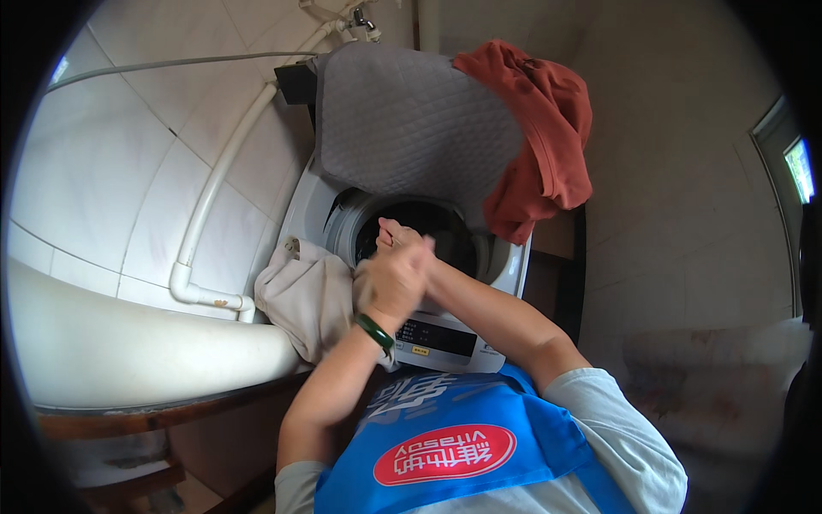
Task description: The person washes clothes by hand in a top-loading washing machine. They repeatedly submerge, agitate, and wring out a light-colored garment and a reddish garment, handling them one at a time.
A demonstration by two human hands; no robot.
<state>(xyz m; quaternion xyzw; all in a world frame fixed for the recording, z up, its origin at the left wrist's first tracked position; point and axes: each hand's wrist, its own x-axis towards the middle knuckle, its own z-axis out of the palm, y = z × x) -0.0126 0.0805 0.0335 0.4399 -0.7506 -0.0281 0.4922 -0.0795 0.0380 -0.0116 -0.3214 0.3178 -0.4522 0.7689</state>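
Above the open drum (465,257) of a top-loading washing machine, my two hands are together. My left hand (393,279), blurred, lies across my right hand (399,236) near its wrist, with a dark green bangle (374,332) on the left forearm. The right fingers are curled, and no held object can be made out. A beige cloth (308,295) drapes over the machine's left front corner, close to my left hand. Grey quilted fabric (411,122) covers the raised lid at the back. Over its right side hangs a rust-red garment (546,141).
The machine's control panel (443,337) faces my blue apron (443,417). At left are a white basin (148,347), a white pipe (212,193) and a tiled wall (128,160). A metal tap (364,26) sits behind the lid. Another wall (681,212) stands at right.
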